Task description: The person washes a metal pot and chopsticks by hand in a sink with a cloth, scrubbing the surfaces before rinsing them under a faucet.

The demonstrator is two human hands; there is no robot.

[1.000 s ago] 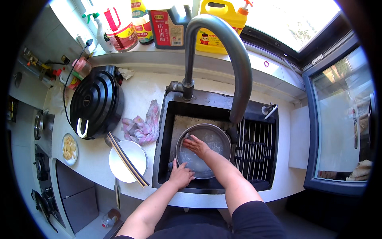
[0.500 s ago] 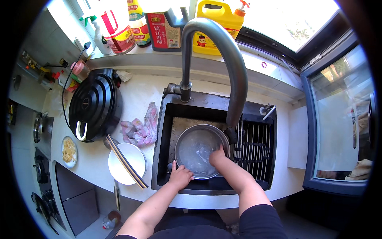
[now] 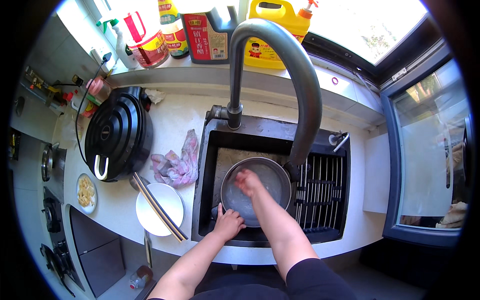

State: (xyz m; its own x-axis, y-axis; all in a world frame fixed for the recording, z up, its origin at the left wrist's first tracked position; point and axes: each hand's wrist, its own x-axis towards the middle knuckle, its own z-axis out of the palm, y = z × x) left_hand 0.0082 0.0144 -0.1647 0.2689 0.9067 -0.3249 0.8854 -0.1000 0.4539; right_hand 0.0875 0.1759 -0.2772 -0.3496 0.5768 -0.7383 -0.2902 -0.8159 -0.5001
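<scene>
A round grey metal basin with cloudy, wet-looking insides sits in the left part of the dark sink. My left hand grips its near-left rim, thumb pointing up along the outside. Inside the basin, near its left wall, is my right hand. Its fingers are blurred by motion, and whether they hold anything cannot be made out. Above the basin's right side arches the grey faucet, its spout end beside the rim.
A metal drying rack spans the sink's right part. Left of the sink lie a crumpled pink-grey cloth, a white bowl with chopsticks across it, and a black electric griddle. Jugs stand on the sill; an open window projects at right.
My right hand has moved from the basin's right side across to its left side. The left hand stays at the rim. The view has shifted slightly.
</scene>
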